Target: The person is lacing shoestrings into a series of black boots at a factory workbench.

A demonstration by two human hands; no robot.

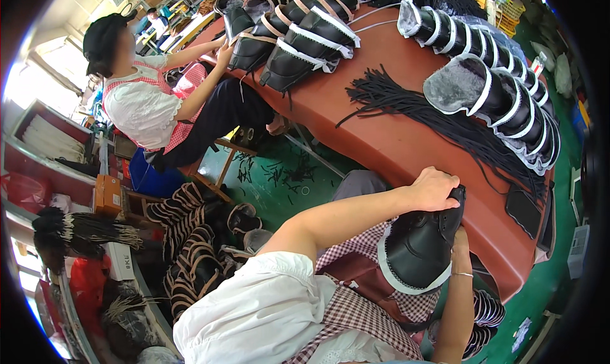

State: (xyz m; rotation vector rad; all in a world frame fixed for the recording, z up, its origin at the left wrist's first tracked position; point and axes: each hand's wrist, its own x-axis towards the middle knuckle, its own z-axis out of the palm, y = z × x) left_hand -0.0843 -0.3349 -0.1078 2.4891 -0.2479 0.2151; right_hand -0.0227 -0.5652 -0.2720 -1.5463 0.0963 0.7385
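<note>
A black leather shoe upper with a white strip round its lower edge lies over my lap, toe toward me. My left hand grips its far end from above, fingers curled over the ankle opening. At the right side of the upper my right hand holds on, its fingers mostly hidden behind the leather. Lacing eyelets run along the upper between my two hands. Just beyond, a bundle of black laces is spread over the brown-red tabletop.
Grey-lined shoe uppers stand in rows on the table's right. More black uppers fill its far side. A phone lies near the right edge. At the left sits a co-worker handling an upper. Stacked uppers lie lower left.
</note>
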